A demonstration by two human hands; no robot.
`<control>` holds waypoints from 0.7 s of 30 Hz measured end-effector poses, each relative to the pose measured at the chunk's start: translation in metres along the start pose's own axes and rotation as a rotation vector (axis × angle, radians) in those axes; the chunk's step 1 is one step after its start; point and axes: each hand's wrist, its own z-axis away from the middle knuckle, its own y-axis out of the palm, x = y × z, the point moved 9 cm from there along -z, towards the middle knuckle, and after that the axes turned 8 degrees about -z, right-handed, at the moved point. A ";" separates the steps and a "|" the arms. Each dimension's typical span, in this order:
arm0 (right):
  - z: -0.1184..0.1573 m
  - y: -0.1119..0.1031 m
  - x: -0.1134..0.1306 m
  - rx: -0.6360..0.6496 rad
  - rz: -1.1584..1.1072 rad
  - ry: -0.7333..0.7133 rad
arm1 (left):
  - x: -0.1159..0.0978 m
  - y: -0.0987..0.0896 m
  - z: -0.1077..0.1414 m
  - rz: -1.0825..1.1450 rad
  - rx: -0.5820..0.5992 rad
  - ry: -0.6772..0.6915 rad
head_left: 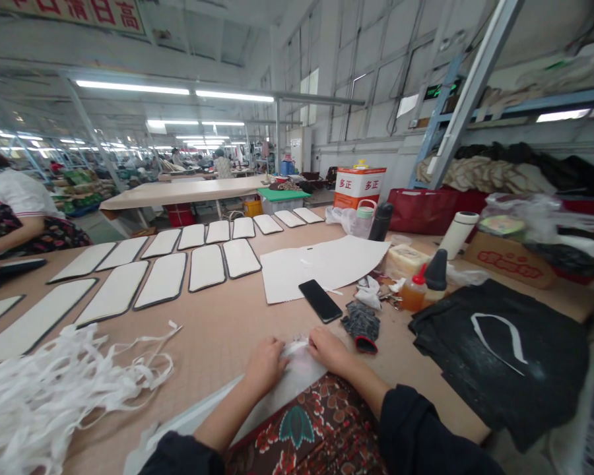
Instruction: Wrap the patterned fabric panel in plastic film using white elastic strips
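Note:
A thin, translucent plastic sheet point(301, 376) lies bunched at the table's near edge, over the lap of a dark red flowered apron. My left hand point(266, 365) pinches its upper edge from the left, fingers curled. Close by on the other side, my right hand point(329, 349) is closed on the same edge, thumb and fingers together. Just beyond the hands are a black phone point(320, 301) and a grey knitted glove point(361, 324) with a red cuff. The fingertips are partly hidden by the folds of plastic.
White dark-edged panels point(161, 280) lie in two rows across the table. A heap of white strips point(54, 402) sits at left, a large white sheet point(321, 267) ahead, and black material point(505, 356) at right. Bottles stand near an orange glue bottle point(412, 291). A co-worker point(20, 204) is at far left.

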 end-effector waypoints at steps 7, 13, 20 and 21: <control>-0.008 0.000 -0.012 -0.060 -0.555 0.049 | -0.003 0.016 -0.034 0.225 -0.112 -0.153; -0.035 0.022 -0.028 -0.114 -0.694 0.051 | 0.001 0.028 -0.039 0.256 -0.090 -0.236; -0.029 0.016 -0.024 -0.234 -0.402 0.034 | -0.009 0.022 -0.035 0.107 -0.219 -0.123; -0.028 0.014 -0.022 -0.246 -0.355 0.021 | -0.013 0.021 -0.033 0.061 -0.239 -0.085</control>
